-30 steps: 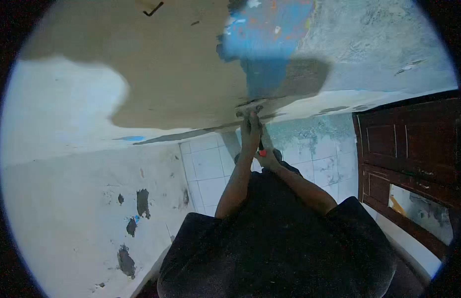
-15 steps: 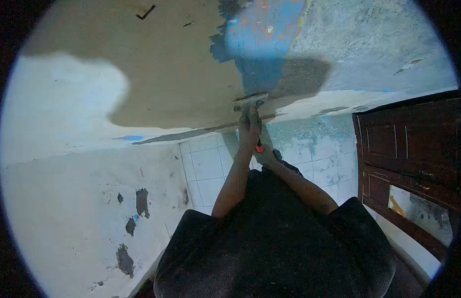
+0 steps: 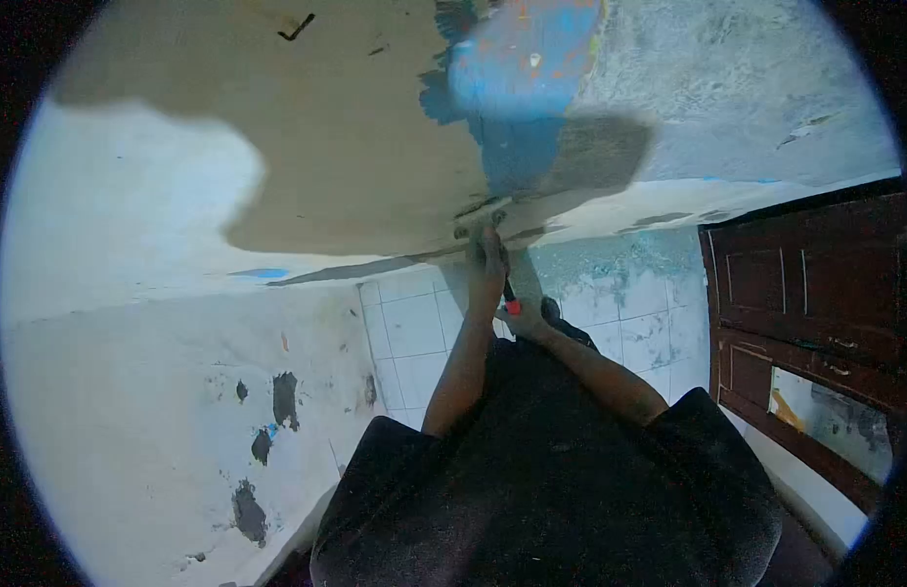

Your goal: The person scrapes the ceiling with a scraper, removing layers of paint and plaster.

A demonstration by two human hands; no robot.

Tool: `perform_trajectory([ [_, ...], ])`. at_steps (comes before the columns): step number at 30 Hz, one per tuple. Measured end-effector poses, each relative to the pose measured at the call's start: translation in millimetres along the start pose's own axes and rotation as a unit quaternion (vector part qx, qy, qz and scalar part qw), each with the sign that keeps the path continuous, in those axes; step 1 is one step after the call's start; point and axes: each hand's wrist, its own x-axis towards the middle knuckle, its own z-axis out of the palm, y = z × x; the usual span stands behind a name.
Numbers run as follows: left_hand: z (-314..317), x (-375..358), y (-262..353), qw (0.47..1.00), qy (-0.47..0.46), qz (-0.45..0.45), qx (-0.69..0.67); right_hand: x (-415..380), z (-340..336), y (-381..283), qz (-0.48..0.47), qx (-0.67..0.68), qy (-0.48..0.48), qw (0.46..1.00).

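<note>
The long, narrow tool handle (image 3: 510,292) is black with a bright red end (image 3: 513,307). The broad plastered wall (image 3: 355,166) is brownish grey, with off-white at its left, mottled pale blue-grey at its right and a ragged-edged blue patch (image 3: 520,88) flecked with orange. Dark grey blotches mark the off-white side wall (image 3: 160,391). The square floor tiles (image 3: 414,325) are white with thin grey grid lines. The panelled wooden door (image 3: 844,284) is dark reddish brown; the loose short-sleeved shirt (image 3: 541,470) is black.

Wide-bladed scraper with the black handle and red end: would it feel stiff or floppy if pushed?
The black handle looks straight and solid, so it's probably stiff. The wide, thin-looking blade might flex slightly against the pale wall. Set down, its flat shape would likely prevent rolling.
</note>
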Motion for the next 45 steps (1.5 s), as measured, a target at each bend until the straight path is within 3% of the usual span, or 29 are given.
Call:
perform_trajectory([
  [1, 2.5, -3.6, 9.9, 1.000, -0.003, 0.016, 0.024, -1.4, 2.6, -3.0, 0.025, 0.046, -0.023, 0.998],
  [2, 3.7, -6.1, 12.5, 1.000, -0.008, -0.022, -0.007, 3.2, 14.3, 5.3, 0.046, 0.046, 0.019, 0.998],
  [5, 2.3, 2.4, -13.1, 0.999, 0.022, -0.036, 0.002, 8.8, 12.5, 16.4, 0.019, 0.007, 0.008, 1.000],
  [9, -1.0, -1.9, 0.2, 1.000, -0.015, 0.021, 0.007, 5.9, 13.3, 14.2, 0.030, 0.083, -0.001, 0.996],
  [10, 1.8, -1.5, 0.3, 1.000, 0.001, -0.007, -0.004, 5.2, 15.2, 17.0, 0.003, 0.180, -0.010, 0.984],
  [12, -0.5, -1.5, -17.9, 1.000, 0.001, -0.014, 0.017, 3.5, 17.1, 23.4, 0.010, 0.132, -0.002, 0.991],
  [14, 6.3, 1.7, -4.6, 1.000, 0.008, -0.001, 0.029, 9.0, 12.3, 11.7, 0.019, 0.052, -0.002, 0.998],
  [17, 10.7, -2.0, 21.5, 0.997, -0.002, 0.015, 0.072, 8.5, 10.7, -4.0, 0.006, 0.043, 0.021, 0.999],
  [18, 11.3, -1.8, 18.6, 0.999, -0.025, 0.013, 0.035, 4.7, 5.1, -5.9, -0.092, 0.062, 0.055, 0.992],
  [19, 9.1, -3.6, 6.2, 0.999, -0.020, 0.011, 0.035, 7.5, 12.2, 16.7, -0.091, 0.061, 0.049, 0.993],
  [21, 4.4, 5.1, -21.4, 0.997, -0.017, 0.001, 0.076, 36.6, 32.3, 71.0, -0.029, 0.099, -0.005, 0.995],
  [22, 6.1, 2.4, -16.9, 0.998, -0.024, -0.022, 0.047, 19.7, 23.2, 39.4, 0.023, 0.101, -0.014, 0.994],
  [25, 12.6, 3.9, -3.2, 0.999, -0.001, -0.021, 0.034, 2.4, 1.4, -7.9, -0.001, 0.078, -0.002, 0.997],
  [26, 14.8, 0.2, 17.5, 0.998, -0.041, -0.011, 0.043, 4.3, 10.5, -1.2, 0.008, 0.189, -0.002, 0.982],
  [27, 13.7, -0.9, 12.1, 0.998, -0.040, -0.013, 0.045, 5.1, 14.3, 6.9, 0.009, 0.191, -0.003, 0.982],
  [31, 5.8, 4.7, -8.2, 0.998, -0.045, 0.002, 0.051, 12.4, 15.4, 18.0, -0.025, 0.046, -0.005, 0.999],
  [33, 1.8, 6.0, 0.2, 0.996, -0.048, -0.014, 0.075, -9.5, -1.9, -25.6, 0.008, 0.122, -0.048, 0.991],
  [35, -0.4, 1.7, -3.1, 0.995, -0.046, -0.027, 0.088, -14.1, -1.8, -29.5, -0.028, 0.166, -0.073, 0.983],
  [37, 3.9, 1.7, -2.4, 0.998, -0.039, 0.006, 0.052, -11.6, -0.6, -24.3, 0.036, 0.155, -0.092, 0.983],
  [38, 5.6, -1.5, 4.4, 0.995, -0.043, -0.018, 0.083, -9.7, -0.7, -22.9, 0.066, 0.149, -0.100, 0.981],
  [41, 9.3, -3.4, 13.5, 0.996, -0.001, -0.052, 0.075, -15.0, 1.8, -23.7, 0.027, 0.118, -0.088, 0.989],
  [43, 6.0, -3.5, 15.3, 0.993, -0.019, -0.061, 0.096, -11.3, 2.7, -25.4, 0.002, 0.048, -0.103, 0.993],
  [45, 0.8, 2.1, -8.3, 0.996, -0.011, -0.016, 0.085, -6.4, 6.1, -22.5, 0.081, 0.108, -0.089, 0.987],
])
